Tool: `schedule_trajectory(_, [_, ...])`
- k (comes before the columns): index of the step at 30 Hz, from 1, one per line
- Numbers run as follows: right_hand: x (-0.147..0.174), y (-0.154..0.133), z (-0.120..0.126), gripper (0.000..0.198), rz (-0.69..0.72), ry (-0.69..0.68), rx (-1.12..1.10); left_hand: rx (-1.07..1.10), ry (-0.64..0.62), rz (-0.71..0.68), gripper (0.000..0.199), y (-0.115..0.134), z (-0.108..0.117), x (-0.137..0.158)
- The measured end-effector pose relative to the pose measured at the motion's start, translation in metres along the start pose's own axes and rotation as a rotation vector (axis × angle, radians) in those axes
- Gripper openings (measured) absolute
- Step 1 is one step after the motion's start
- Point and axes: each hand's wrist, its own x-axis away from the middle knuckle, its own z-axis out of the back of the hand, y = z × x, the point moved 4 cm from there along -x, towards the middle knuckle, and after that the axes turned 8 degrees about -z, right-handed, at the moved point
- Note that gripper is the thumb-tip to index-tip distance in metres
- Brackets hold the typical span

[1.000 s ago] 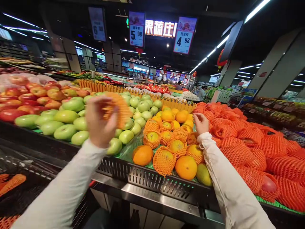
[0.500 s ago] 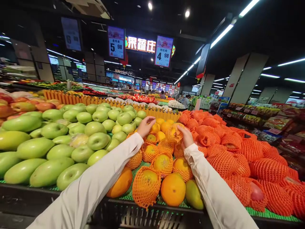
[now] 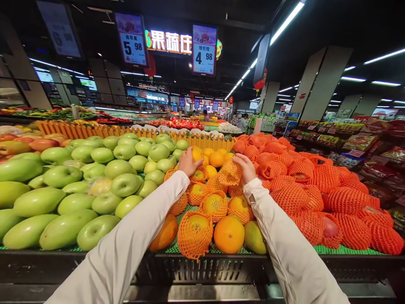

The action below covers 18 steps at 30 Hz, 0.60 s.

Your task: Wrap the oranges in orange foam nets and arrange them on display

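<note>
My right hand [image 3: 245, 168] is closed on the edge of an orange foam net [image 3: 230, 172], which looks loose and crumpled; I cannot make out any fruit inside. My left hand [image 3: 189, 162] is over the oranges at the left, its thumb and fingers apart. A bare orange [image 3: 196, 153] shows just beyond the gap between them; whether they touch it I cannot tell. Under and in front of both hands lie netted oranges [image 3: 213, 203]. A bare orange [image 3: 229, 234] and a greenish one [image 3: 255, 237] sit at the front edge.
Green apples [image 3: 125, 184] are heaped on the left, with long green fruit in front. Fruit in red foam nets [image 3: 294, 198] fills the right side. A black crate edge [image 3: 205, 270] runs along the front; a low yellow fence [image 3: 202, 143] stands behind. Price screens [image 3: 204, 50] hang above.
My left hand has moved slightly left and spread its thumb from its fingers. The foam net in my right hand now hangs looser. The view has tilted down and shifted a little.
</note>
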Motion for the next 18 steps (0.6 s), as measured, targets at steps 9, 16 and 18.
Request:
schedule_trajectory(9, [0.015,-0.013,-0.007,0.076,0.016,0.061,-0.038,0.437,-0.079,-0.455,0.065,0.035,0.043,0.015])
schedule_trajectory(16, [0.016,-0.024,0.004,0.038,0.054,0.225,0.028,0.219,-0.176,-0.844,0.069,0.087,0.036,0.046])
schedule_trajectory(18, [0.014,-0.023,0.008,0.043,0.121,0.276,0.109,0.081,-0.149,-0.896,0.069,0.089,0.033,0.048])
